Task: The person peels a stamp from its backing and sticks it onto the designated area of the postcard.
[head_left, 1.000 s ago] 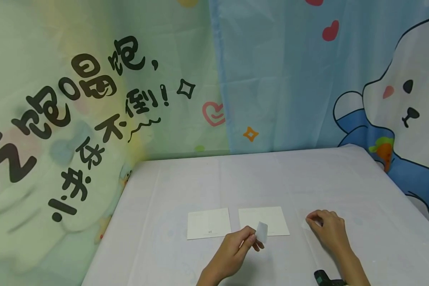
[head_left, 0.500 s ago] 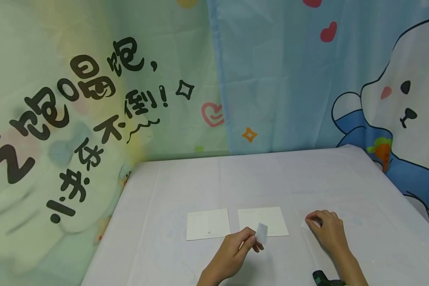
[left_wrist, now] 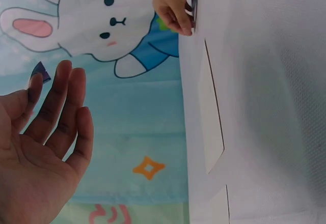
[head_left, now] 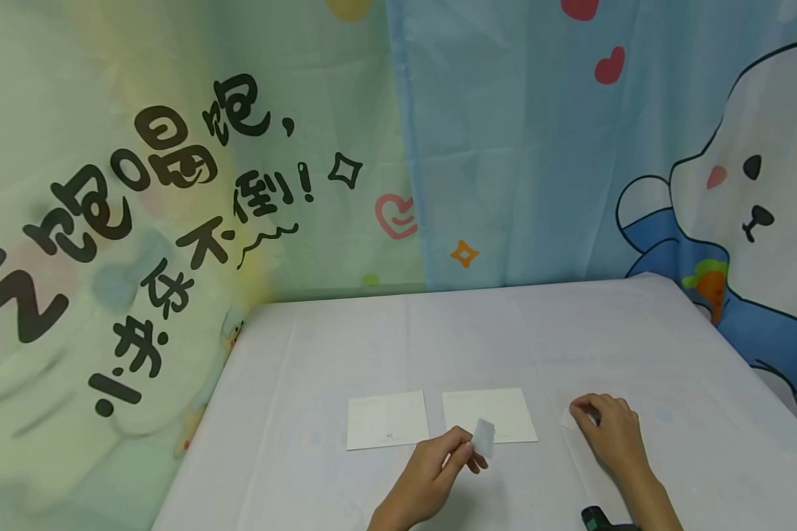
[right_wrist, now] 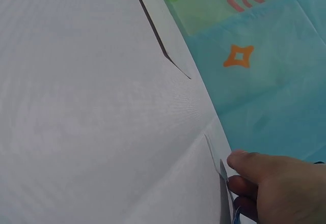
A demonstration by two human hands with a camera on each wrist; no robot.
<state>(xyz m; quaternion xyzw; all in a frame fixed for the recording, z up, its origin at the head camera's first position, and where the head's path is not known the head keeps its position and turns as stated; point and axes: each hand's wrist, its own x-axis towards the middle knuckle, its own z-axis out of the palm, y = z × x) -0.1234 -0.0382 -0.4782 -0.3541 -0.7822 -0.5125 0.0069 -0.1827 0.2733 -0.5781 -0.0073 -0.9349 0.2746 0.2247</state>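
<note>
My left hand [head_left: 426,472] is raised over the near side of the table and pinches a small pale paper piece [head_left: 483,438] between thumb and index finger. In the left wrist view, a dark purple corner of that paper piece [left_wrist: 42,72] shows beyond the fingertips. My right hand [head_left: 612,435] is low at the table on the right, thumb and fingers drawn together on a thin translucent sheet [right_wrist: 213,155]. Most of the sheet is hidden by the hand. Two white cards lie side by side: a left card [head_left: 387,422] and a right card [head_left: 498,413], partly overlapped by the paper piece.
A white cloth covers the table [head_left: 372,339]. Beside the right forearm, a black object [head_left: 598,518] shows at the bottom edge. Behind the table hangs a printed curtain [head_left: 531,147] with a cartoon bear and lettering.
Both hands keep almost the same pose and hold. The whole head view has shifted slightly, so things appear a little lower.
</note>
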